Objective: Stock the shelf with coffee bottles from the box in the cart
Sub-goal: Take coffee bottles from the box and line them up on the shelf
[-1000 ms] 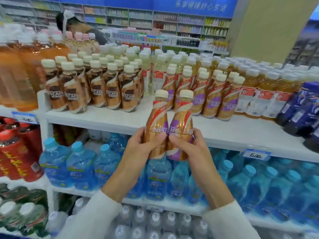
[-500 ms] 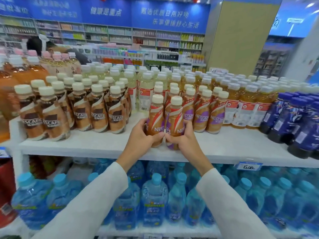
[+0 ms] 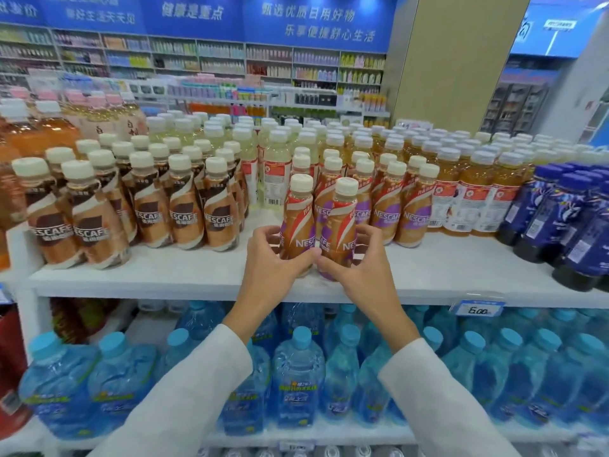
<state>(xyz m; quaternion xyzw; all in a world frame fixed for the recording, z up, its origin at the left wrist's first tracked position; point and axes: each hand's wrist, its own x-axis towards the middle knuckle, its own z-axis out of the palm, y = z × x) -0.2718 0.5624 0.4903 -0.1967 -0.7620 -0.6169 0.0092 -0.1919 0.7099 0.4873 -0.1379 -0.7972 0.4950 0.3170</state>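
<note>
Drinks aisle — left hand (image 3: 272, 272) curls its fingers round left coffee bottle (image 3: 298, 222) | right hand (image 3: 361, 272) wraps right coffee bottle (image 3: 341, 225) | both upright, side by side on white shelf (image 3: 164, 275), before purple-label row (image 3: 415, 219)

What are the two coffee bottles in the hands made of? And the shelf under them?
The two coffee bottles look like plastic in a glossy printed sleeve: light glints off the brown wrap. Their caps look like matte cream plastic, ridged at the sides. The shelf looks white and dull, maybe painted metal or coated board; I cannot tell which.
</note>
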